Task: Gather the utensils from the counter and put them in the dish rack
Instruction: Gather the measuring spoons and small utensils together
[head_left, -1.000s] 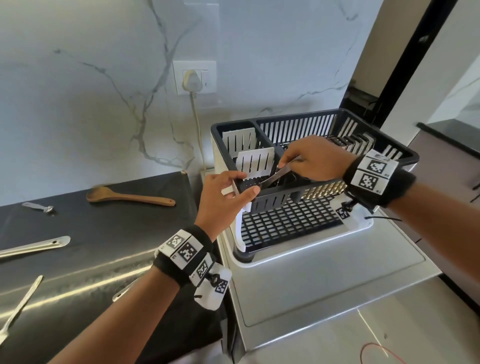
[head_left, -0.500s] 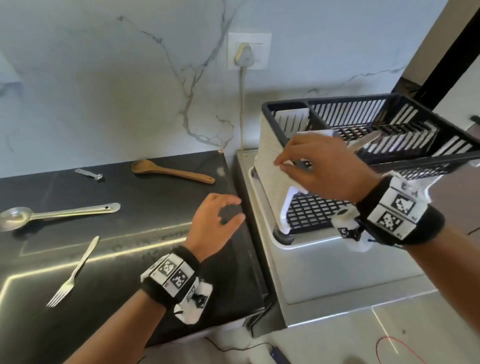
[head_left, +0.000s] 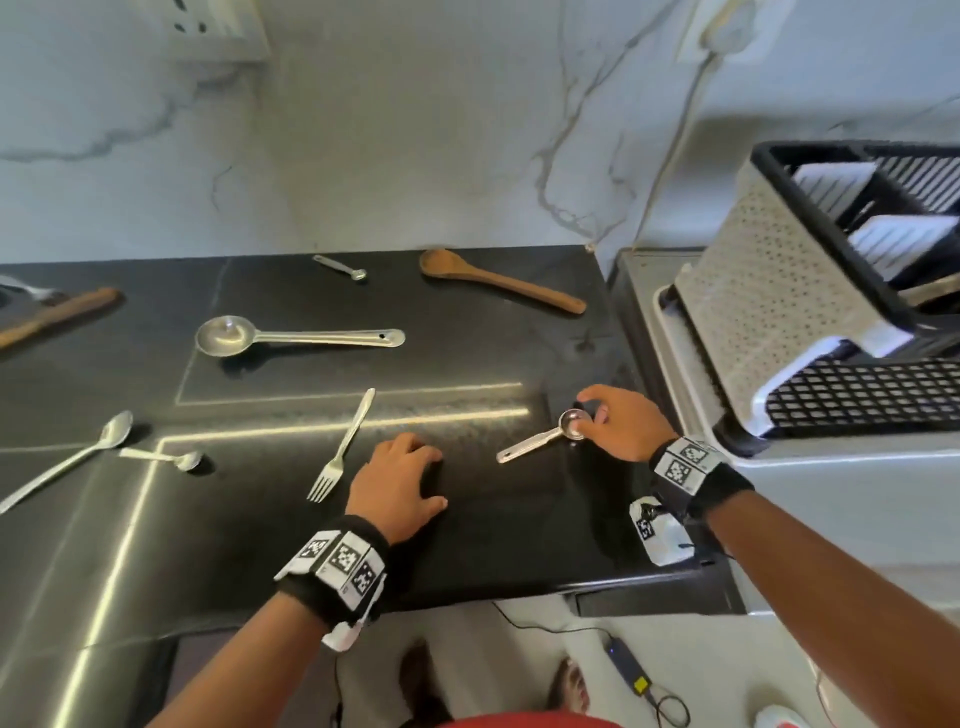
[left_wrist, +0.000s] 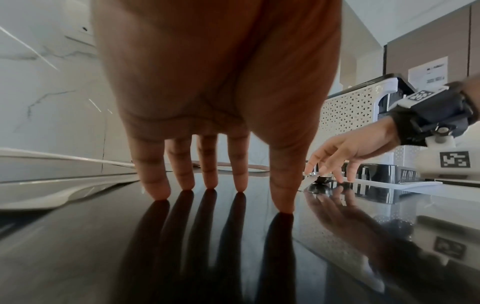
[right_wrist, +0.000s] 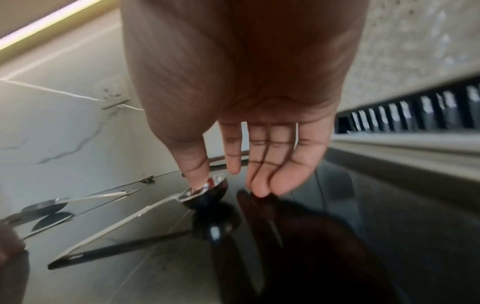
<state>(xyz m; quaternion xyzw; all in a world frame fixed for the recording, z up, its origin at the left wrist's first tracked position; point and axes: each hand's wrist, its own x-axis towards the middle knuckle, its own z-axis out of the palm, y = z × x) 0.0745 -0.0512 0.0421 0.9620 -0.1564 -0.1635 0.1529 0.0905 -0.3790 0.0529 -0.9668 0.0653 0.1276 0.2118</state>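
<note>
Your right hand: it sits low over the black counter just left of the dish rack; your thumb presses on the bowl of a small steel measuring spoon, the other fingers hang nearly straight beside it, their tips at the counter, and nothing is curled round the spoon.
Your left hand: it is spread and relaxed, all five fingertips resting on the counter, holding nothing, between the fork and the measuring spoon.
Dish rack: black basket in a white perforated frame, standing on a white drainer tray on the grey surface at the right end of the counter; white dividers show in its near corner compartment, and I cannot tell what lies inside.
Steel ladle-spoon: it lies flat mid-counter, bowl to the left, handle pointing right.
Wooden spoon: it lies near the marble wall, bowl to the left, handle angled toward the rack.
Long steel spoon: at the left edge, bowl up and right, handle running off toward you.
Fork: just left of your left hand, tines toward you.
Measuring spoon: on the counter under your right thumb, handle pointing left toward your left hand.
Teaspoon: beside the long spoon, bowl to the right.
Tiny steel spoon: near the wall, left of the wooden spoon.
</note>
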